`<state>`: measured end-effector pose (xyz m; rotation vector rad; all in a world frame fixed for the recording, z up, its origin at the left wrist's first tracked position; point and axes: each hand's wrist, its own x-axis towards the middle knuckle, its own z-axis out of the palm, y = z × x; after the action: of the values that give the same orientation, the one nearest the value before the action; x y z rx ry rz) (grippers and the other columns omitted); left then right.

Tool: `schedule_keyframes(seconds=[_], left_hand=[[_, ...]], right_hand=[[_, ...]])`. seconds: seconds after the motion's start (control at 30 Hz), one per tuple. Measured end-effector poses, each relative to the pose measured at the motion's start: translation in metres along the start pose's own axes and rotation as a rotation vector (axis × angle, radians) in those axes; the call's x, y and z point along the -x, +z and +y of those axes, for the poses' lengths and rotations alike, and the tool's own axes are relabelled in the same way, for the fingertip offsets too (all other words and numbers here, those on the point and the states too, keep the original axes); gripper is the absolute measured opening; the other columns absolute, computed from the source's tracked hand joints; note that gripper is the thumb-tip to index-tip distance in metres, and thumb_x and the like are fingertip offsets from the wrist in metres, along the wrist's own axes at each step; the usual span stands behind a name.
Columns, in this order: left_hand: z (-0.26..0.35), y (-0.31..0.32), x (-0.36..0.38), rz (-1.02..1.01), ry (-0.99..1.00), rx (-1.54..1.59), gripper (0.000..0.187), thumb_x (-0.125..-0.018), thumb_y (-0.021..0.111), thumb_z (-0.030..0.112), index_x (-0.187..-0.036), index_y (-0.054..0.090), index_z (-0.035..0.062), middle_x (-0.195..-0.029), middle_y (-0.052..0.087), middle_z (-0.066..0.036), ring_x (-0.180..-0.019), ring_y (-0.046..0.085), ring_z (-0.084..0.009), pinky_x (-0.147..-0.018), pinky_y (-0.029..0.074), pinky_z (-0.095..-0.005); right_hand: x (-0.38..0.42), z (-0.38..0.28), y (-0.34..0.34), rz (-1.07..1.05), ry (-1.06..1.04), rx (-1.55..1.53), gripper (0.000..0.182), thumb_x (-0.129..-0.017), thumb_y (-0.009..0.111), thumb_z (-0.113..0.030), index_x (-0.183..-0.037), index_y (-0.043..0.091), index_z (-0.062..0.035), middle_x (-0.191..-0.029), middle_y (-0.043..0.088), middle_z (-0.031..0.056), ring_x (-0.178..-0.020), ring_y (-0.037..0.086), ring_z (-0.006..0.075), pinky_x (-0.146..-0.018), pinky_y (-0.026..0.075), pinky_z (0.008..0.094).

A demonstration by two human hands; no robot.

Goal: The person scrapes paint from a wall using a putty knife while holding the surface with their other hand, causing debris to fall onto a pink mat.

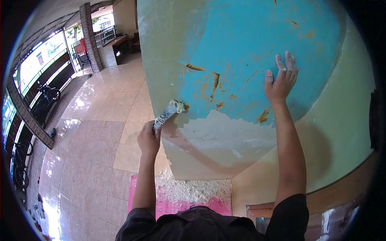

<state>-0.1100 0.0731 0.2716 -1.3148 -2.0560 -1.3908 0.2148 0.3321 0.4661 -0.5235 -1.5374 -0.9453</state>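
Note:
My left hand [148, 138] is wrapped round a scraper [167, 114], whose blade end is caked with pale scraped material and sits at the left part of the wall, near a blue area's lower left edge. Against the blue paint [241, 36], my right hand [282, 80] rests with fingers spread and whitish dust on them; it holds nothing. Brown gouges and a dark crack [216, 82] mark the blue surface between the hands. Below it lies a bare, greyish scraped patch [225, 134] with a ragged upper edge.
Pale flakes [197, 190] are heaped on a pink sheet [169, 208] at the wall's foot. A light green wall [341, 116] adjoins on the right. Tiled floor [96, 140] stretches left to a pillar [91, 40], a motorcycle [46, 94] and a bicycle [20, 162].

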Motion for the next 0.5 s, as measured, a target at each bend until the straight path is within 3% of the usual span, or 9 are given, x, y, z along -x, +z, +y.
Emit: schedule_keyframes(seconds=[0.13, 0.3, 0.4, 0.47, 0.5], left_hand=[[0.0, 0.0, -0.004, 0.086, -0.077, 0.062, 0.017, -0.089, 0.063, 0.021, -0.1, 0.062, 0.0073, -0.081, 0.063, -0.012, -0.065, 0.061, -0.0299, -0.058, 0.046, -0.0387], [0.001, 0.007, 0.01, 0.065, -0.138, 0.189, 0.017, -0.091, 0.059, 0.019, -0.099, 0.061, 0.0039, -0.072, 0.059, -0.009, -0.057, 0.054, -0.0198, -0.054, 0.042, -0.0317], [-0.018, 0.034, 0.046, 0.139, -0.177, 0.378, 0.017, -0.094, 0.054, 0.018, -0.096, 0.059, 0.002, -0.069, 0.057, -0.007, -0.058, 0.054, -0.0129, -0.054, 0.042, -0.0298], [-0.017, 0.046, 0.08, -0.008, -0.262, 0.531, 0.018, -0.096, 0.051, 0.017, -0.1, 0.055, 0.0005, -0.073, 0.059, -0.006, -0.06, 0.057, -0.0125, -0.056, 0.046, -0.0273], [-0.008, 0.05, 0.089, -0.052, -0.31, 0.554, 0.018, -0.095, 0.053, 0.018, -0.101, 0.056, 0.0011, -0.068, 0.057, -0.006, -0.057, 0.056, -0.0121, -0.054, 0.045, -0.0273]], right_hand=[[-0.002, -0.002, -0.003, -0.018, 0.002, 0.021, 0.045, -0.095, 0.043, -0.039, -0.134, 0.047, -0.0169, -0.149, 0.036, 0.0108, -0.137, 0.031, 0.035, -0.109, 0.018, 0.0589], [-0.001, 0.0, -0.001, 0.0, -0.018, -0.009, 0.045, -0.094, 0.045, -0.036, -0.134, 0.047, -0.0157, -0.149, 0.035, 0.0116, -0.137, 0.03, 0.0362, -0.109, 0.019, 0.06], [-0.001, 0.0, 0.001, 0.013, 0.004, 0.011, 0.046, -0.096, 0.04, -0.044, -0.133, 0.049, -0.018, -0.147, 0.038, 0.0104, -0.136, 0.033, 0.0343, -0.108, 0.021, 0.0578], [-0.001, 0.0, 0.001, 0.021, -0.003, -0.007, 0.046, -0.096, 0.04, -0.044, -0.132, 0.05, -0.0175, -0.147, 0.038, 0.0104, -0.136, 0.033, 0.0342, -0.108, 0.021, 0.0578], [-0.001, 0.0, 0.001, 0.019, -0.001, -0.008, 0.046, -0.096, 0.04, -0.044, -0.132, 0.05, -0.0175, -0.147, 0.038, 0.0104, -0.136, 0.033, 0.0342, -0.108, 0.021, 0.0578]])
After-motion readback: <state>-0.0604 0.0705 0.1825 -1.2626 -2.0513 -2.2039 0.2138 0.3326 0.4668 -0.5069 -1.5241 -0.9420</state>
